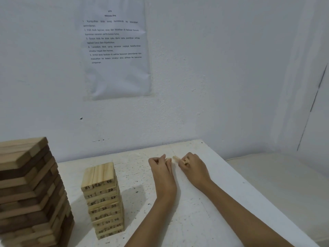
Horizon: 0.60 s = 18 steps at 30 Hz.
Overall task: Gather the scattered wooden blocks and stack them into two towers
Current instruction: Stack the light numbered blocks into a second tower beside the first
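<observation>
Two towers already stand to the left of the hands: the small tower (103, 198), pale and printed with numbers, just left of the left forearm, and the big tower (30, 189) of mixed dark and light wood further left, cut by the frame edge. Both hands are out at the far side of the surface (204, 211), close together but not quite touching. The left hand (161, 166) is curled with a pale end peeping past its fingers, and the right hand (193, 166) is curled round small blocks (176, 158) whose ends poke out toward the left hand. I judge this to be the gathering step, picking up the last strays before they go on a stack. I count at least two loose blocks, one end at each hand. Whether either fist hides more I cannot tell. No other loose blocks lie in view near the hands. The small tower shows three blocks across its top and roughly ten layers. Its lower layers look slightly askew, so the next move calls for carrying the blocks left and setting them crosswise on top with a light touch. One printed sheet (115, 50) hangs on the wall (213, 68) beyond the hands.
</observation>
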### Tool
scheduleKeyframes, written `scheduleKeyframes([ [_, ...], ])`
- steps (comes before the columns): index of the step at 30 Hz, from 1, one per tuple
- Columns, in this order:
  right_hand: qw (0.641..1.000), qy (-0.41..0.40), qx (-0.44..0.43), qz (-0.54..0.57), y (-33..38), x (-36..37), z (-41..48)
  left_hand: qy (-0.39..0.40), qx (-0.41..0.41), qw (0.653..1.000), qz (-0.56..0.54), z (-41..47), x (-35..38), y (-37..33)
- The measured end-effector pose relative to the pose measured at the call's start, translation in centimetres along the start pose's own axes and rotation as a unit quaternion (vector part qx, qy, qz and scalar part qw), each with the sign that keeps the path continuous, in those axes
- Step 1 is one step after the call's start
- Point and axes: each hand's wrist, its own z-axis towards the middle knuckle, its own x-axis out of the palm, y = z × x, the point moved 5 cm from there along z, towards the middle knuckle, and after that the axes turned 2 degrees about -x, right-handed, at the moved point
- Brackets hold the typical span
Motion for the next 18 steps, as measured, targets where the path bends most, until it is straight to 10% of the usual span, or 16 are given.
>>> scheduleKeyframes([
  [6, 0.961, -0.024, 0.062, 0.267, 0.1, -2.7, -2.8, 0.063, -0.039, 0.997, 0.002, -3.1, -0.8, -0.5],
  [18, 0.906, 0.103, 0.123, 0.391, 4.6, -4.7, -12.4, 0.203, -0.044, 0.975, 0.077, -8.4, -9.2, -2.7],
])
